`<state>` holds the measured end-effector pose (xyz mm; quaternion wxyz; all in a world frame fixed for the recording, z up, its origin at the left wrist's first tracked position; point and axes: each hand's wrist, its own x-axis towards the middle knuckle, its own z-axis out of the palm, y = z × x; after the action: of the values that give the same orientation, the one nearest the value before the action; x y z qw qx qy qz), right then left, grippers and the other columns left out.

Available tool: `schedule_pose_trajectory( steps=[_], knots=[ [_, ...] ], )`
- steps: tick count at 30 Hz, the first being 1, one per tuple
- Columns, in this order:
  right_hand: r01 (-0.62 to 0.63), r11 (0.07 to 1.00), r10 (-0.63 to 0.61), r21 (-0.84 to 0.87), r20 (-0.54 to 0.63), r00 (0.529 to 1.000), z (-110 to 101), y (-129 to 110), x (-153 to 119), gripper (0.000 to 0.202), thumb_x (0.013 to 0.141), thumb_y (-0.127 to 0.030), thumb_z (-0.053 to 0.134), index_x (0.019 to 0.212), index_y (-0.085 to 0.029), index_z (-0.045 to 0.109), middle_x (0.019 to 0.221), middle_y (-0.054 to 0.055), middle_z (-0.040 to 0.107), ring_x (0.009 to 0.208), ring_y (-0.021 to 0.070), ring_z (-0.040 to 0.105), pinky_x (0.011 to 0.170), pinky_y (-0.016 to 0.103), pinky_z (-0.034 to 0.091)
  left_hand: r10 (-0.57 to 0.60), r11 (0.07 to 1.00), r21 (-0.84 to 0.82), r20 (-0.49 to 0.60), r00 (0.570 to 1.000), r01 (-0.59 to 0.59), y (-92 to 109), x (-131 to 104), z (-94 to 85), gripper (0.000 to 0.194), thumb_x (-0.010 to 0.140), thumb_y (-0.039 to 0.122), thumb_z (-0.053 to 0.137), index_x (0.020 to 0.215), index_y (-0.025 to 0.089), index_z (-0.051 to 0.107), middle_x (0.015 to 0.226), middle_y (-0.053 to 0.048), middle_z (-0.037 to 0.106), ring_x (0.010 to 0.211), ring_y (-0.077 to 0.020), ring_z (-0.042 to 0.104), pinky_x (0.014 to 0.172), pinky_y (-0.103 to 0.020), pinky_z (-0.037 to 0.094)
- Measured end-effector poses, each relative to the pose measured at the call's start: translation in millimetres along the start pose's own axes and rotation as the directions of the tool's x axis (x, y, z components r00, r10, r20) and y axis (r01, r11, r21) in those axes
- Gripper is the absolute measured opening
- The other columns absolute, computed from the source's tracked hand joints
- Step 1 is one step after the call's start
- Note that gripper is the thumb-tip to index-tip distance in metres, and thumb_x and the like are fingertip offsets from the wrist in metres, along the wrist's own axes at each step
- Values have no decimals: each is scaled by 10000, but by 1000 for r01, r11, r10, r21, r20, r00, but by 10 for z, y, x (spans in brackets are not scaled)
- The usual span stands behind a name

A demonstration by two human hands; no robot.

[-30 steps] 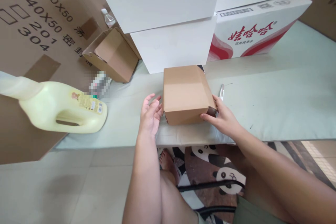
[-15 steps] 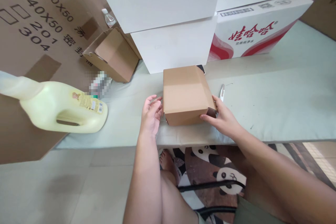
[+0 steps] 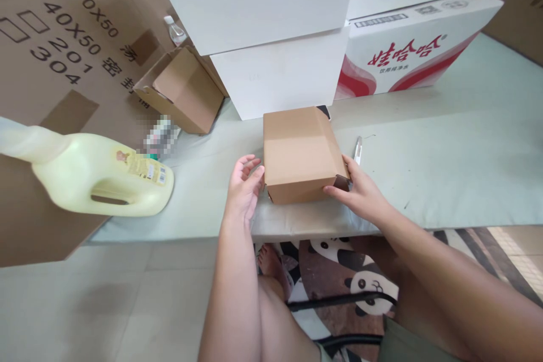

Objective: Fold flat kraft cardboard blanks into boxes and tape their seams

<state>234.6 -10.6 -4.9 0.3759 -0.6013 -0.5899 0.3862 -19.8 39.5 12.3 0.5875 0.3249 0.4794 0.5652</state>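
Observation:
A small brown cardboard box [image 3: 301, 147] sits with its lid down near the front edge of the pale green tabletop [image 3: 449, 153]. My right hand [image 3: 360, 189] grips its front right corner, thumb on the front face and fingers along the right side. At the box's left side is my left hand [image 3: 245, 189], fingers apart and slightly curled, the thumb tip by the box's edge. Beyond the right hand lies a slim white cutter-like tool [image 3: 358, 150]. A dark flat thing [image 3: 324, 111] sticks out behind the box's back right corner.
White boxes [image 3: 280, 73] are stacked behind, beside a red-and-white carton [image 3: 403, 62]. On the left are a yellow jug [image 3: 106, 175], an open brown box [image 3: 186, 90], a clear bottle [image 3: 175, 31] and a large carton [image 3: 63, 90].
My left thumb has moved right, up to the box's left edge, and the left fingers have shifted slightly. The box and my right hand look unchanged.

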Motion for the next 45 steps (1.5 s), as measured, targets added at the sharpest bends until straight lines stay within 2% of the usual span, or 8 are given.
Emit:
schedule_pose_trajectory(
  steps=[8, 17, 24, 29, 38, 45],
  knots=[
    [7, 1000, -7, -6, 16, 1000, 13, 4, 0, 769, 784, -462, 721, 1445, -243, 395, 1458, 138, 562, 1336, 364, 547, 1094, 547, 469, -8, 1000, 29, -9, 1000, 8, 0, 1, 14, 485, 543, 303, 904, 923, 210, 618, 1009, -31, 637, 742, -105, 608, 601, -202, 475],
    [10, 1000, -10, 5, 50, 999, 8, 17, -7, 767, 810, -465, 703, 1460, -245, 360, 1483, 131, 541, 1361, 353, 527, 1145, 561, 416, -22, 1000, 8, 18, 1000, 21, 11, -13, 43, 507, 481, 329, 946, 844, 193, 618, 903, -1, 626, 657, -81, 567, 530, -188, 429],
    [27, 1000, -27, 10, 46, 999, 14, 28, -6, 765, 816, -446, 706, 1463, -244, 353, 1484, 135, 538, 1358, 349, 529, 1127, 557, 434, -20, 1000, 7, 8, 1000, 20, 22, -22, 43, 492, 487, 320, 946, 835, 187, 624, 888, 1, 630, 672, -82, 576, 548, -189, 440],
    [11, 1000, -11, 7, 42, 999, 13, 12, -1, 758, 804, -447, 714, 1451, -249, 372, 1465, 133, 556, 1344, 354, 540, 1116, 560, 441, -29, 1000, 0, 0, 1000, 29, 30, -30, 61, 549, 435, 360, 965, 825, 179, 624, 851, 12, 618, 648, -75, 570, 529, -182, 439],
    [1, 1000, 0, -23, 41, 999, 14, -28, -11, 756, 805, -454, 703, 1454, -242, 379, 1444, 141, 574, 1311, 362, 566, 1071, 556, 480, 1, 999, 38, 32, 1000, -2, 15, -11, 31, 470, 533, 346, 925, 842, 198, 604, 876, 2, 618, 652, -84, 566, 541, -194, 442],
    [-13, 999, 15, -32, 53, 998, 10, -34, -11, 770, 806, -457, 696, 1470, -245, 367, 1434, 139, 583, 1296, 364, 578, 1053, 545, 492, -5, 999, 39, 21, 1000, 4, 11, -17, 16, 466, 532, 338, 927, 846, 195, 614, 876, 3, 621, 665, -84, 566, 561, -197, 444]
  ],
)
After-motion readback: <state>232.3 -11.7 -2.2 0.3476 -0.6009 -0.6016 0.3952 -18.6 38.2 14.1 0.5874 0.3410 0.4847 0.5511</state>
